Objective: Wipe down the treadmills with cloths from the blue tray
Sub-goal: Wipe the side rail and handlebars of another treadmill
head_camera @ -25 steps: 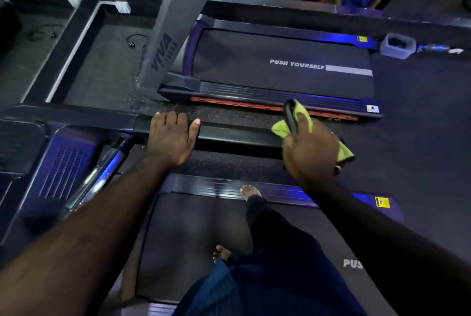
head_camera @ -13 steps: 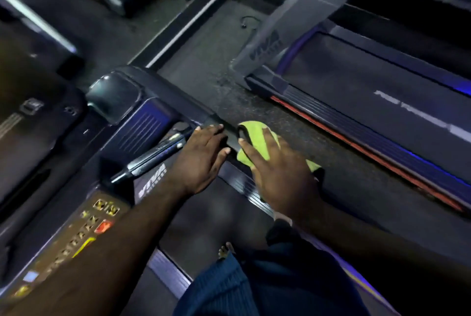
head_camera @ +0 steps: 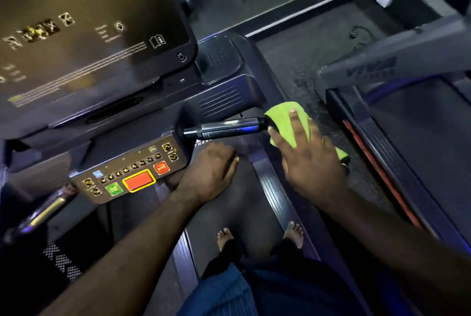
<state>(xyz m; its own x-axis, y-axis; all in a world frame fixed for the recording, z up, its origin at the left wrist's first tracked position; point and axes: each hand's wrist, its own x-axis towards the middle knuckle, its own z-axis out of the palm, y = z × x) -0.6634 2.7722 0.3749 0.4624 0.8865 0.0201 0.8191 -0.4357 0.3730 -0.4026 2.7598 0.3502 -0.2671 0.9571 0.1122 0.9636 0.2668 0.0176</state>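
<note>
I stand barefoot on a dark treadmill belt [head_camera: 244, 203], facing its console [head_camera: 132, 173] with red, green and yellow buttons. A chrome grip bar [head_camera: 229, 128] sticks out to the right of the console. A lime-green cloth [head_camera: 283, 117] is draped over the front end of the right side rail, next to the bar's tip. My right hand [head_camera: 311, 163] lies on the cloth with thumb and forefinger stretched out, pressing it down. My left hand [head_camera: 211, 173] hangs just below the grip bar with loosely curled fingers and holds nothing. The blue tray is out of view.
A large dark display [head_camera: 89, 35] rises above the console at upper left. A second treadmill [head_camera: 420, 137] with a red-striped side rail runs along the right, across a strip of speckled floor [head_camera: 305, 81]. My bare feet [head_camera: 225, 238] stand on the belt.
My view swung left, from the neighbouring treadmill to this console. My right hand slid the cloth along the rail toward the console. My left hand left the rail and dropped under the grip bar.
</note>
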